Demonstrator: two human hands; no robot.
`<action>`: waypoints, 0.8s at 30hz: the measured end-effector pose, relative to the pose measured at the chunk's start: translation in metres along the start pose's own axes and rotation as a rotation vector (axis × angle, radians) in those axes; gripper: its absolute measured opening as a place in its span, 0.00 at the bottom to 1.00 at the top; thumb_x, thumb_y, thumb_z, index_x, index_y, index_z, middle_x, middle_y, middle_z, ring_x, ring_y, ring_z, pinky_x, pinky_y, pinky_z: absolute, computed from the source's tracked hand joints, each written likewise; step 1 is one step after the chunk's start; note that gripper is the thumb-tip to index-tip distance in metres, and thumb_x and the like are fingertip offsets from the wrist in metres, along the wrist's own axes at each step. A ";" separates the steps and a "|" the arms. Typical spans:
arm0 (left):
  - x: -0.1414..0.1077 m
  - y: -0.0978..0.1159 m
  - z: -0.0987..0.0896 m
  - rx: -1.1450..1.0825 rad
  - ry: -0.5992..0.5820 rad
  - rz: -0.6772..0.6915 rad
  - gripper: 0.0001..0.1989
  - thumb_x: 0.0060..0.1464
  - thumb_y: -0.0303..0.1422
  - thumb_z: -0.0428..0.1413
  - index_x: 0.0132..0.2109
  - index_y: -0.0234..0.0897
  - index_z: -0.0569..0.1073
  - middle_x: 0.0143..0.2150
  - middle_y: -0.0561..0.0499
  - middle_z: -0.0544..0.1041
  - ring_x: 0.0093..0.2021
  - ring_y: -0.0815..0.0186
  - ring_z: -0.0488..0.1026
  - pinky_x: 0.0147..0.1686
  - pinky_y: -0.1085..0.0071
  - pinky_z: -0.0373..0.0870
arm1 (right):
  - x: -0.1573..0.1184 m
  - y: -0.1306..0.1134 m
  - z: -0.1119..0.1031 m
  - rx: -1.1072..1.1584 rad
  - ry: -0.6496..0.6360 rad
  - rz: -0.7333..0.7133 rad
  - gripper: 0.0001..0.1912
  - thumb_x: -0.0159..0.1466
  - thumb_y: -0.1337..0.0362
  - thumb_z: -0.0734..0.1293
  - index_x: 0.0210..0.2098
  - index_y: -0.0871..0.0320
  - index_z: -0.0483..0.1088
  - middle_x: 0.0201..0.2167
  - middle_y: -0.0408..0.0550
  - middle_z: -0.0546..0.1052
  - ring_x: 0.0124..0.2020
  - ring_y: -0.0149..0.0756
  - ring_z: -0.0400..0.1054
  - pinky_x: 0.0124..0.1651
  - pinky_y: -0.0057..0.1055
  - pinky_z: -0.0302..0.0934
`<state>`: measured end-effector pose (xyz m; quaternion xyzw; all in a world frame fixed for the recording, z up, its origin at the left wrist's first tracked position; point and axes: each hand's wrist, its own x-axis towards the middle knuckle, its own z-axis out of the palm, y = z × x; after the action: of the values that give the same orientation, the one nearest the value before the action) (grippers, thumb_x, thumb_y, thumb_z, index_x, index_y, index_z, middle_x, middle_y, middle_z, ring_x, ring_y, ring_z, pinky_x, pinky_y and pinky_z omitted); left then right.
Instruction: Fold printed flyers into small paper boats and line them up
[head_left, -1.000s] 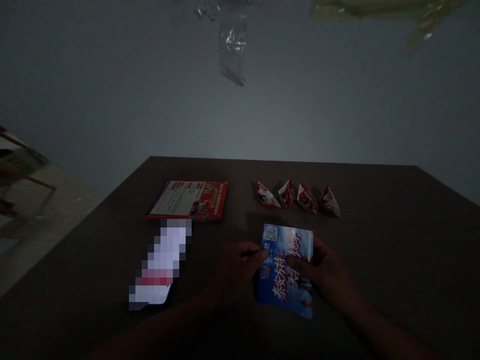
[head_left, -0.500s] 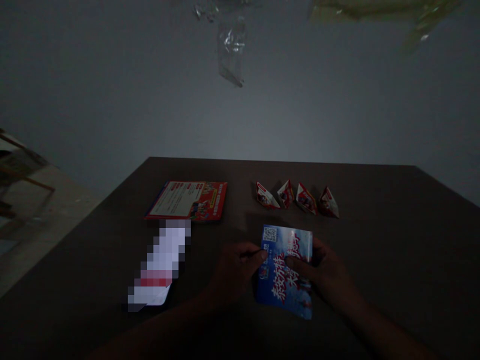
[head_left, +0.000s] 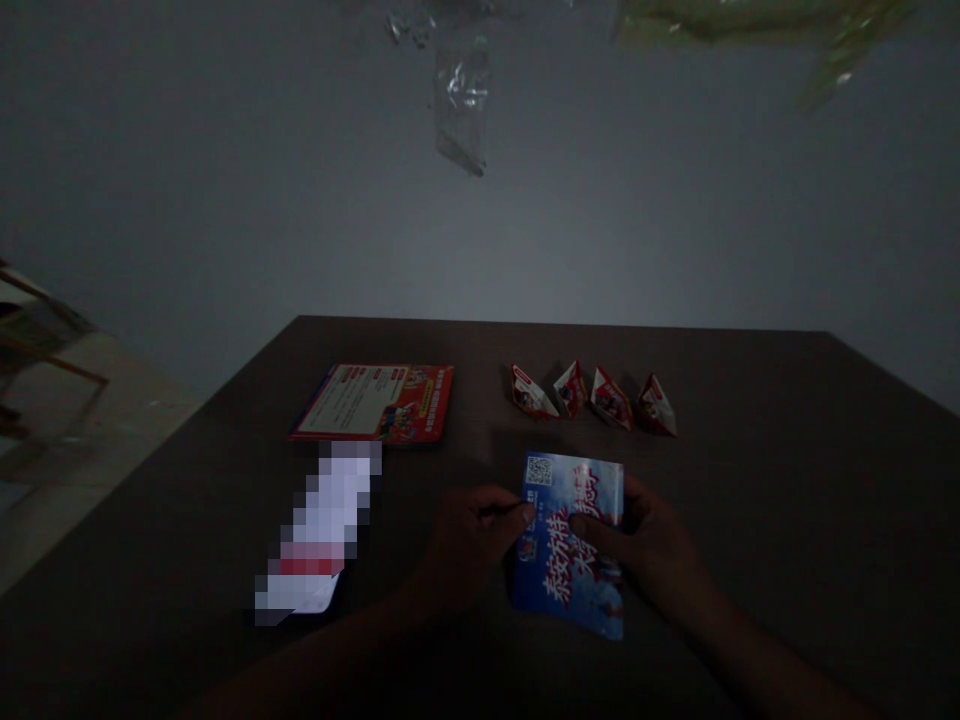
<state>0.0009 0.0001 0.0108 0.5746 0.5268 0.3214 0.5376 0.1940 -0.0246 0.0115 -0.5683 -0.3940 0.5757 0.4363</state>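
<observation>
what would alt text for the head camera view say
Two bare hands, left and right, hold a blue printed sheet over a dark table. Beyond it stand four small folded red-and-white paper shapes in a row; to the left lie red printed leaflets and a lit, pixelated phone-like device.

Two bare hands, left and right, held a blue printed leaflet with a QR code above a dark tabletop. Beyond it stood a row of four small folded red-and-white papers. To the left lay red printed sheets and, nearer, a lit, pixelated phone-like object.
</observation>
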 end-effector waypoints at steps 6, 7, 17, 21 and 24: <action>0.000 0.003 0.000 -0.009 0.002 -0.018 0.10 0.48 0.36 0.57 0.27 0.33 0.75 0.22 0.53 0.74 0.24 0.69 0.68 0.24 0.76 0.61 | 0.000 0.001 0.000 0.008 0.005 0.014 0.20 0.47 0.60 0.75 0.37 0.58 0.68 0.28 0.44 0.79 0.27 0.35 0.72 0.28 0.31 0.67; 0.000 0.003 0.000 -0.008 0.005 -0.011 0.10 0.48 0.37 0.57 0.27 0.33 0.75 0.22 0.53 0.74 0.24 0.69 0.68 0.25 0.76 0.61 | 0.000 0.001 0.000 0.006 0.006 0.015 0.20 0.47 0.60 0.75 0.37 0.58 0.68 0.28 0.44 0.79 0.27 0.36 0.72 0.29 0.31 0.67; 0.000 0.003 0.000 -0.012 0.004 -0.010 0.10 0.48 0.37 0.58 0.27 0.33 0.76 0.23 0.53 0.75 0.25 0.69 0.69 0.25 0.75 0.62 | 0.000 0.000 0.001 -0.006 -0.009 0.023 0.20 0.47 0.57 0.75 0.36 0.57 0.68 0.27 0.44 0.78 0.25 0.36 0.72 0.26 0.31 0.66; 0.000 0.003 0.000 -0.015 0.004 -0.004 0.10 0.48 0.37 0.58 0.27 0.33 0.76 0.24 0.53 0.75 0.25 0.69 0.69 0.26 0.75 0.62 | 0.000 0.001 0.000 0.017 -0.001 0.031 0.22 0.47 0.58 0.76 0.37 0.57 0.68 0.28 0.45 0.78 0.24 0.35 0.71 0.26 0.31 0.66; 0.000 0.002 0.000 -0.013 0.001 0.000 0.11 0.49 0.37 0.58 0.27 0.33 0.76 0.23 0.53 0.75 0.25 0.69 0.69 0.26 0.75 0.61 | 0.001 0.003 0.000 0.023 -0.010 0.021 0.21 0.47 0.59 0.76 0.37 0.57 0.68 0.28 0.44 0.78 0.25 0.35 0.72 0.26 0.31 0.66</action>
<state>0.0011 0.0003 0.0124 0.5708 0.5250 0.3253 0.5411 0.1941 -0.0248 0.0086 -0.5645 -0.3833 0.5877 0.4348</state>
